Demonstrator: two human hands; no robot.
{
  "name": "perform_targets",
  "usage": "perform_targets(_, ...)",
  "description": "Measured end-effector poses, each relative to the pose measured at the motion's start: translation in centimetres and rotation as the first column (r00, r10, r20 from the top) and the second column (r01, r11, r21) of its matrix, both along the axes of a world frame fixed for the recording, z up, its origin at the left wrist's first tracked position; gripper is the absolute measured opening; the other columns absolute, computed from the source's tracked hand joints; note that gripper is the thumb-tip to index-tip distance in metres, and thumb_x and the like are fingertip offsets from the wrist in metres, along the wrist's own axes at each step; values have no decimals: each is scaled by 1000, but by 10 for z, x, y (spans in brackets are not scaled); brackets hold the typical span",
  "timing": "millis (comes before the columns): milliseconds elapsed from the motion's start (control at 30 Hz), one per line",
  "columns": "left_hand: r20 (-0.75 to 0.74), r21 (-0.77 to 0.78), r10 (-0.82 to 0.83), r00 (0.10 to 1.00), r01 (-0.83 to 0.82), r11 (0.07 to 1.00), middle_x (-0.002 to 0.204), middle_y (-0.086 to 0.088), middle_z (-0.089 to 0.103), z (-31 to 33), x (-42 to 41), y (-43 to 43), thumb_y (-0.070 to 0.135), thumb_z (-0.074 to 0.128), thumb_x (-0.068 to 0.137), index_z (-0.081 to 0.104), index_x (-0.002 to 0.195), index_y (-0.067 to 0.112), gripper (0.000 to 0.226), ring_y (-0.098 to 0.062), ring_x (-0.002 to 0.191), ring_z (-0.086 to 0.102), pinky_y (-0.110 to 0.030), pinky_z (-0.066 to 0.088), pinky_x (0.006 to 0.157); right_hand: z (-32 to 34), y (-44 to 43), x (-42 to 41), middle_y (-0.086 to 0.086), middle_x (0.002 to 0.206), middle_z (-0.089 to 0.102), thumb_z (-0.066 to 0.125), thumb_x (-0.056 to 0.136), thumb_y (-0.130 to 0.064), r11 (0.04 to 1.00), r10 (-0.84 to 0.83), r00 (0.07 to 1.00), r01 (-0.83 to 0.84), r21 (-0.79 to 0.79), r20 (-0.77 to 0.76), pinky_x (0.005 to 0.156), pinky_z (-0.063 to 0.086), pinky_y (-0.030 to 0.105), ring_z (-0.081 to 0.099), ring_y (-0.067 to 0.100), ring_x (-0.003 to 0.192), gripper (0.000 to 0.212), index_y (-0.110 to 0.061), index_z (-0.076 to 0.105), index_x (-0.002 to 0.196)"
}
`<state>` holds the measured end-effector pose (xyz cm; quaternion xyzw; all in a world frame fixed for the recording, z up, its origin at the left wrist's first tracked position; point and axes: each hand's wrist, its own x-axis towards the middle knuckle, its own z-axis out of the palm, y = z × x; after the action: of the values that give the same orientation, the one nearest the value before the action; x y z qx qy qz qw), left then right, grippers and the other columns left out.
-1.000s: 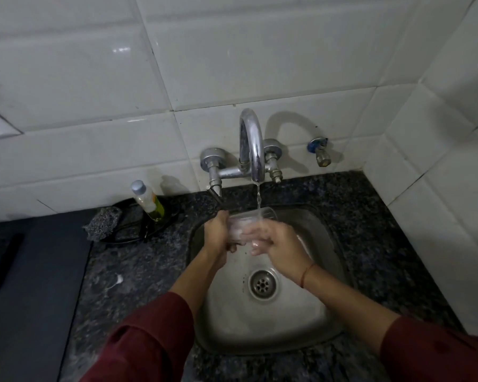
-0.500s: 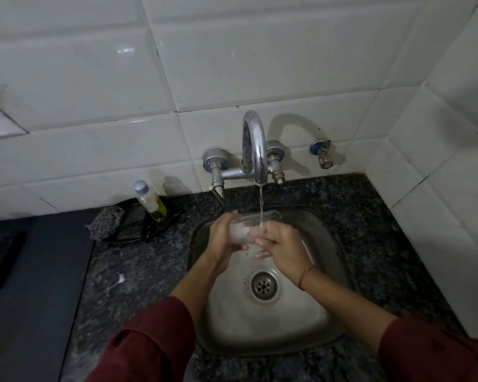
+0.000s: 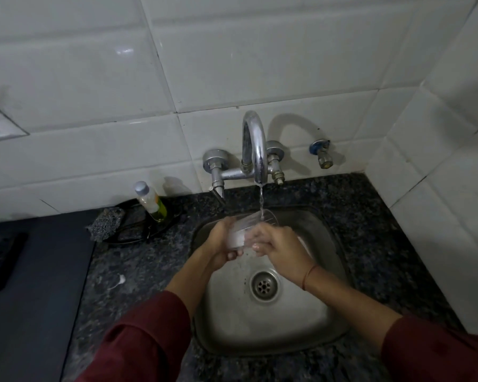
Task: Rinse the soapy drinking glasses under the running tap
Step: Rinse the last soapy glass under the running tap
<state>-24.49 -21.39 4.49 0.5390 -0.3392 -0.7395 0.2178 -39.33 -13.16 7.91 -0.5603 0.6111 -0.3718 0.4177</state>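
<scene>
The glass (image 3: 247, 228) sits right under the tap (image 3: 255, 150), tilted with its mouth up and away toward the spout, and the thin stream of water (image 3: 261, 201) drops just inside the far rim. The bottom end looks cloudy white, likely suds pooled there. The left hand (image 3: 222, 248) wraps the base, fingers curled closed around it from below. The right hand (image 3: 278, 248) closes on the side nearer the rim, fingertips pressed to the wall of the glass. Both hands hold it above the sink (image 3: 326, 321), a little behind the drain (image 3: 265, 285).

To do this well, I'd say keep the mouth under the stream so water runs down to that cloudy base, then roll the glass so every side gets flushed, outside too. Wet soapy glass will be slippery, so a firm grip at the base matters more than speed. The flow is thin, so it likely needs a few fills and tips to clear.

Off to the left on the dark counter (image 3: 149, 268), a bottle (image 3: 151, 201) stands on a tray beside a scrubber (image 3: 105, 224), well apart from the action.
</scene>
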Motion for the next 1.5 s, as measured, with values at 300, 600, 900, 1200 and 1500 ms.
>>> perform_targets(300,-36,-156,109,993,-114,981,64,-13,62,0,0,-4,36,47,100,67,88,5,39,-21,42,52,-21,32,34,2,-3,0,5,96,74,59,93,8,1000,-3,992,4,-5,123,71,62,29,73,12,92,18,-5,66,104)
perform_targets(600,-90,-135,167,982,-179,975,77,-11,65,2,0,0,33,51,102,64,93,6,31,-18,53,60,-24,41,37,-5,-3,-2,13,104,74,57,95,5,998,-42,996,45,-39,81,73,62,30,73,21,98,18,-2,66,109)
perform_targets(900,-37,-189,183,983,-186,964,69,-9,63,-4,-1,1,37,53,102,64,92,9,31,-19,47,54,-23,38,37,-2,-5,4,17,105,73,55,97,5,988,-153,956,147,42,252,70,62,31,73,28,98,16,-1,65,107)
perform_targets(1200,-47,-251,146,988,-153,956,73,-11,65,0,-3,1,33,56,102,64,92,7,29,-19,51,60,-26,43,38,2,-4,3,18,101,72,57,97,4,978,-207,929,187,93,306,65,61,30,74,21,89,14,4,65,108)
perform_targets(1500,-102,-258,159,982,-180,949,81,-8,66,0,-4,9,30,61,100,65,89,11,23,-18,63,66,-29,51,45,0,1,5,16,97,73,56,96,4,972,-232,933,207,115,277,63,61,29,75,20,79,13,0,68,100)
